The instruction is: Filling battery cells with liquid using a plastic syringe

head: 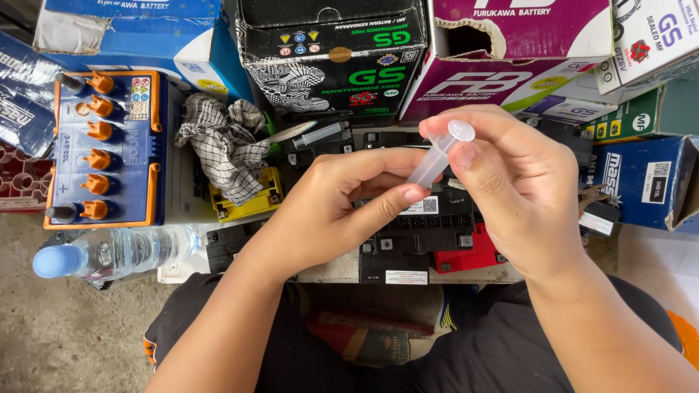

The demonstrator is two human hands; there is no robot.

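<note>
Black-and-green carton (331,54) at back centre, purple-white carton (510,51) beside it, blue box (644,182) at right.

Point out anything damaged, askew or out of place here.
The purple box at the back has a ragged hole torn in its corner. A water bottle lies on its side at the left. A checked rag sits crumpled over the yellow battery.

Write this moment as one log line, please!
left hand: pinches syringe tip | right hand: holds syringe barrel | below: black batteries
</note>
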